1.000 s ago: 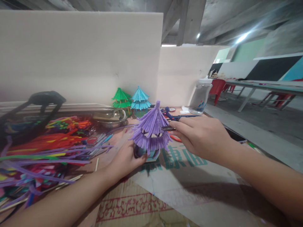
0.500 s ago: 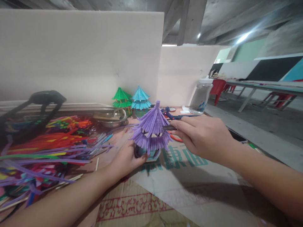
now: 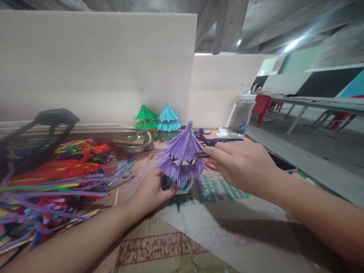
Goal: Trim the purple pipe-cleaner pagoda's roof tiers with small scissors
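Note:
A purple two-tiered pavilion model (image 3: 184,151) with a pointed fuzzy roof stands upright on a pale green base (image 3: 184,187) at the centre. My left hand (image 3: 152,193) grips the base from the left, its thumb along the front and the other fingers hidden behind. From the right, my right hand (image 3: 231,157) pinches a thin dark tool (image 3: 201,155), whose end touches the purple roof between its two tiers. What kind of tool it is cannot be made out. Just behind this hand are a blue glue gun (image 3: 209,140) and a red-orange loop (image 3: 211,166).
Colourful pipe cleaners (image 3: 54,170) and thin sticks cover the left side, below a dark blurred frame (image 3: 57,116). Behind are a metal bowl (image 3: 132,142), a green model (image 3: 145,117), a blue model (image 3: 168,118) and a bottle (image 3: 241,117). A phone (image 3: 281,162) lies right.
My right hand has shifted slightly left toward the purple model, with the dark tool moving along. My left hand and the model have stayed in place.

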`<state>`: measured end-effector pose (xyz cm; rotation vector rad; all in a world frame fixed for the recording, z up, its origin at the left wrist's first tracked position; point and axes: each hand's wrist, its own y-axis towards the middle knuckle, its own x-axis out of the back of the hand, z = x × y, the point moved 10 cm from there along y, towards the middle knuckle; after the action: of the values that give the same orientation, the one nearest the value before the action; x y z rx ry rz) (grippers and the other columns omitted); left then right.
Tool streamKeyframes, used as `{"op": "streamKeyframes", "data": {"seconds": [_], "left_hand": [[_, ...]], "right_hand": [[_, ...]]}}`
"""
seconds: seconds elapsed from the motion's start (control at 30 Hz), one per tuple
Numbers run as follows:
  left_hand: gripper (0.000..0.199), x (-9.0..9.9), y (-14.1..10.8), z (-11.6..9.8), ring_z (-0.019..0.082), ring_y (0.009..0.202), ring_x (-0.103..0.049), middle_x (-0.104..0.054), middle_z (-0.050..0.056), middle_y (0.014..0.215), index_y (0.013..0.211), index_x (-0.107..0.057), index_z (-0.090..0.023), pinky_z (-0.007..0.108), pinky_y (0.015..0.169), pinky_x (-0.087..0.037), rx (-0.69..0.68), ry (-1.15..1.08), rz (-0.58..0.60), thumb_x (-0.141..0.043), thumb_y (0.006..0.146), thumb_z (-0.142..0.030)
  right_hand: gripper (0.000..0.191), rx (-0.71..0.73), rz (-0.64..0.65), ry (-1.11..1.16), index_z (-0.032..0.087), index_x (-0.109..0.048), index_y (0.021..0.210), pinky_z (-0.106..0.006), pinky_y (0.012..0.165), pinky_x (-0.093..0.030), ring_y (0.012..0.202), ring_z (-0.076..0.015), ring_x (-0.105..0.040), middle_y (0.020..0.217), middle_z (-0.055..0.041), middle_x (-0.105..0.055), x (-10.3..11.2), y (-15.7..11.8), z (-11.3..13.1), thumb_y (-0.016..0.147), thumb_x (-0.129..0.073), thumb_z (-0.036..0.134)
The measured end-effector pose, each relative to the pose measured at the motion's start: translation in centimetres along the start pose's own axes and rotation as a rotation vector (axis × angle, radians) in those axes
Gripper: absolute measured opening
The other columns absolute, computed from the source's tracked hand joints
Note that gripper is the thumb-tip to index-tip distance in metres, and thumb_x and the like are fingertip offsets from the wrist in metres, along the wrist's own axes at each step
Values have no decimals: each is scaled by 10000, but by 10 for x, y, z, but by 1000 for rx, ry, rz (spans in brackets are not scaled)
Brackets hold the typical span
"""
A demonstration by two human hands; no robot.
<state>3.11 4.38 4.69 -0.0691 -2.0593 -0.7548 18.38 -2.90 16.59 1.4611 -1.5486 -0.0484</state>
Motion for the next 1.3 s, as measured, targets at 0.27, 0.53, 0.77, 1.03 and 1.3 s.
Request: {"op": "streamKeyframes", "data": {"seconds": [0.27,0.53,0.77,1.03,1.3], "left_hand": [[219,-1,-1,0,271,881,-650,-699,78,907,940,-645,-172,397,818,-535,-1,-15,12,-636,804,-344],[250,1,0,1,286,900,-638,-685,98,930,960,-628,-154,419,818,-522,29,-47,3,-632,802,-348],[197,5,1,-4,250,838,-618,-653,64,878,915,-616,-174,370,771,-511,3,-84,-20,-620,807,-338],[221,5,0,-2,256,853,-631,-680,81,903,930,-626,-157,365,766,-504,34,-71,-21,-618,797,-334],[229,5,1,-3,249,848,-631,-680,75,908,933,-626,-164,360,767,-506,20,-80,-27,-617,795,-345]], "right_hand": [[249,-13,-13,11,144,-694,1008,-313,586,-327,686,-155,-632,789,-33,-720,6,2,-3,1000,-453,208],[220,-2,29,21,150,-695,1008,-325,609,-328,697,-169,-647,770,-13,-694,2,1,0,989,-507,261],[232,-1,37,-8,157,-695,991,-327,614,-318,684,-163,-642,771,-5,-695,-1,0,-1,998,-476,234],[274,-6,8,-2,147,-697,1005,-327,624,-332,723,-171,-649,784,-13,-702,4,-1,-2,1016,-440,244],[266,-13,-14,-9,145,-706,1030,-331,612,-334,709,-170,-645,801,-18,-719,2,1,-2,1003,-453,222]]}}
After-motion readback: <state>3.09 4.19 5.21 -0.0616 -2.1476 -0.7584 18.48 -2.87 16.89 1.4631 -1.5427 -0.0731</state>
